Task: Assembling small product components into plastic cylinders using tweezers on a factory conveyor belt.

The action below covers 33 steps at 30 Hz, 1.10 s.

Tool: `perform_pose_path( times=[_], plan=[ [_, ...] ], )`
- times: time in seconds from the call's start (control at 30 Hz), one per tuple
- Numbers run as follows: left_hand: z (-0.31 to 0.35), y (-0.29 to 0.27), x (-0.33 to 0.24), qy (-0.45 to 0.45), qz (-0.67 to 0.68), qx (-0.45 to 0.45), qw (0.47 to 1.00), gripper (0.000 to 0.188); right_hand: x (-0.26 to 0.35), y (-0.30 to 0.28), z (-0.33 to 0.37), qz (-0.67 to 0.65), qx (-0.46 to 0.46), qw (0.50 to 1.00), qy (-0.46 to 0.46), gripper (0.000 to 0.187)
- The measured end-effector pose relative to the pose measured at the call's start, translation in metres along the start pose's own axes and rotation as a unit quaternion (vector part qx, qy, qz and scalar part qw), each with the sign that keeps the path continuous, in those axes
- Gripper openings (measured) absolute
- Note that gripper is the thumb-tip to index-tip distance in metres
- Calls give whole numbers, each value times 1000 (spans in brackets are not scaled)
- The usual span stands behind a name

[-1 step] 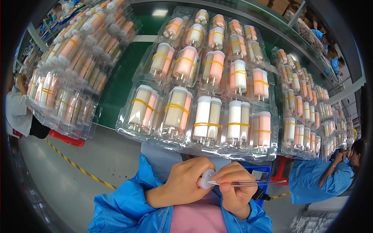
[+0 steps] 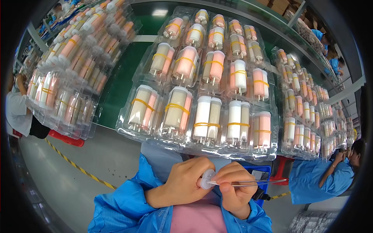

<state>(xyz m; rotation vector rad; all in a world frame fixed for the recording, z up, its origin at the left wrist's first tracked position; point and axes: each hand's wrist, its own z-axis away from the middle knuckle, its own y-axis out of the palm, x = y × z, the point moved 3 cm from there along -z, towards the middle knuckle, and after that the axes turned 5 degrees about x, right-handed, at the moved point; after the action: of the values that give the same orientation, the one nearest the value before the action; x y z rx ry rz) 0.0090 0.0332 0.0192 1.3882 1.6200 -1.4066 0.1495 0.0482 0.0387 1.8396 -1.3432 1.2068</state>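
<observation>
In front of my chest, my left hand is closed around a piece with a translucent white round end; the rest of it is hidden in the fingers. My right hand pinches slim metal tweezers between thumb and fingers. Their tips meet the middle of the round end, and the back end sticks out to the right. Just beyond both hands lies a clear plastic tray, its pockets filled with banded bundles of white, pink and grey cylinders.
More loaded trays stand stacked at the left and right of the green bench. Beneath the near edge, right of my hands, is a blue bin. A co-worker in a blue smock sits at the right; another person's white sleeve shows at far left.
The tweezers' outer end has shifted very slightly, and their two arms look closer together. Both hands stay in place.
</observation>
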Motion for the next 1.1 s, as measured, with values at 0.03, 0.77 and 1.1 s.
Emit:
perform_pose_path(
  times=[0.03, 0.77, 1.1],
  plan=[
    [0, 0, 0, 3, -5, -1, 1000, 26, -1, 0, 0, -3, -1, 1000, -5, 12],
    [-1, -3, -4, 41, -67, 5, 997, 25, 12, -1, -8, 82, 63, 993, -59, 14],
    [-1, 0, 1, 29, -37, -1, 999, 26, 5, -1, -8, -17, 24, 999, 21, 12]
  ],
)
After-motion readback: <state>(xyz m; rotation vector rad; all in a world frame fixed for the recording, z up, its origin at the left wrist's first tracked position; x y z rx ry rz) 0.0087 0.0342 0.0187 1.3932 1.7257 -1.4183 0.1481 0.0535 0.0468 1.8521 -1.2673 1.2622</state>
